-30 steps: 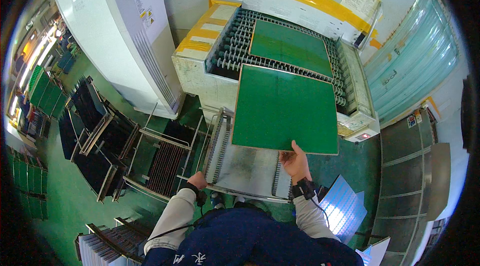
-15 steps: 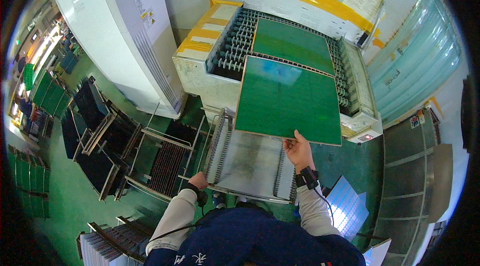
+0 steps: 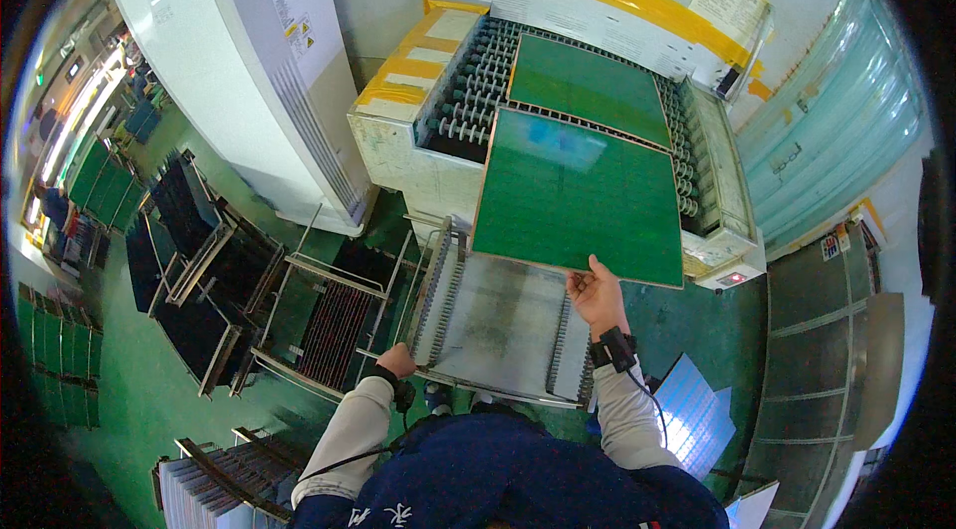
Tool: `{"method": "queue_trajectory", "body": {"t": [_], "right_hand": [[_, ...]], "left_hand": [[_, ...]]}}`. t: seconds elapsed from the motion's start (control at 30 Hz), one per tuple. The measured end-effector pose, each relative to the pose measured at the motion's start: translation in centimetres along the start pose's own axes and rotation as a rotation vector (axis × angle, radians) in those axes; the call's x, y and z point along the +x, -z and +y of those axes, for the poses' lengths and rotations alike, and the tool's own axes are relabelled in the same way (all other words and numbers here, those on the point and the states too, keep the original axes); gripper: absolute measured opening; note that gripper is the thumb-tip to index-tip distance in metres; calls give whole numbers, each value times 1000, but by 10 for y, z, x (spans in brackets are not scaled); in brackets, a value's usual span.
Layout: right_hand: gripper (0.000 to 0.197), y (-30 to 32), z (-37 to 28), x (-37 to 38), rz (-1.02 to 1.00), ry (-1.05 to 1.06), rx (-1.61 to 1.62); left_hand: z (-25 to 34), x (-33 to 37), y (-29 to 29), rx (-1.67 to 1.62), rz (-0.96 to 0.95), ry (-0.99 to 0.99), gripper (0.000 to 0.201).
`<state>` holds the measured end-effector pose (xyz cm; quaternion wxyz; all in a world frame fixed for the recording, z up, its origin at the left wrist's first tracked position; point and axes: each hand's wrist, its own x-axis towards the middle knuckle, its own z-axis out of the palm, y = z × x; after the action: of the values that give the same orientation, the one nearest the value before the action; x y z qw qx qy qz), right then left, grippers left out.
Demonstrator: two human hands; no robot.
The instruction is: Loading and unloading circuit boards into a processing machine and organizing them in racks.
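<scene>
My right hand pinches the near edge of a green rectangular panel, thumb on top and fingers curled beneath. The panel's far part lies over the near end of a roller conveyor; its near part sticks out toward me above a metal slotted rack. A second green panel rests on the rollers just beyond it. My left hand is closed around the near left corner of the rack's frame. Comb-like slots run along both sides of the rack, and the panel hides its far end.
A tall white cabinet stands left of the conveyor. Metal racks with dark panels crowd the floor at left. Several thin panels stand at lower left. Shiny sheets lean at lower right, near a clear plastic curtain.
The view has shifted slightly. Both hands and the green panels keep almost the same places relative to the conveyor and rack.
</scene>
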<state>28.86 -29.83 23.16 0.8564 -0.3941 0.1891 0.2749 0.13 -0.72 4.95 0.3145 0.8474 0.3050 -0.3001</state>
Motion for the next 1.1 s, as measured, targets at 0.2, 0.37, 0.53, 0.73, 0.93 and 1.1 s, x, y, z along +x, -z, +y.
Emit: {"method": "queue_trajectory", "body": {"t": [0.2,0.37,0.53,0.73,0.93,1.1], "right_hand": [[20,-7,-2,4,-32,6,-38],[21,-8,-6,9,-33,-2,9],[23,-14,-8,13,-82,-16,-39],[23,-13,-11,22,-29,-6,-22],[24,-16,-14,25,-41,10,-32],[23,-18,-18,30,-82,-1,-24]], "left_hand": [[-8,5,-7,-33,24,-8,35],[4,-4,4,-6,-8,36,32],[-8,2,-8,-67,101,1,29],[-2,-3,-3,-58,70,18,29],[2,-4,1,-40,42,11,27],[-1,-5,-3,-31,104,-17,30]]}}
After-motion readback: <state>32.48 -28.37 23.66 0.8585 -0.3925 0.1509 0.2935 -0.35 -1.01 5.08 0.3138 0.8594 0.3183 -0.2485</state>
